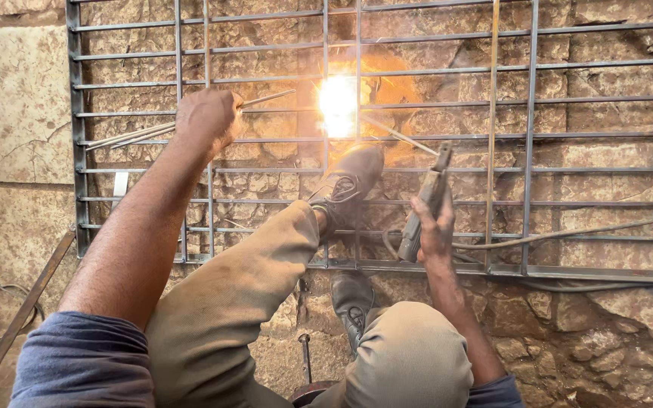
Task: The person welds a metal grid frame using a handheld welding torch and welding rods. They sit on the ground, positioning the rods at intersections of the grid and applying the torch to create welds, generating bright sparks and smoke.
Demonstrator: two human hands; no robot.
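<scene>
— What lies nearest?
— Bent knees in tan trousers (251,302), one shoe (351,298) on stone, the other shoe (349,185) pressing the grille (530,151).
— The hands?
— The right hand (434,227) has its fingers wrapped round the holder (423,208), its rod (398,136) reaching the arc (339,106). The left hand (207,117) is clenched on spare rods (134,134).
— Anything in the way?
— A cable (568,233) crosses the bars. Beyond is the rough stone floor (17,98).

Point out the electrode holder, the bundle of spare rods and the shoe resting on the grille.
electrode holder (426,202), head view, on the middle of its body above the right hand.
bundle of spare rods (134,134), head view, on the rods left of the left hand.
shoe (351,181), head view, on its upper.
</scene>
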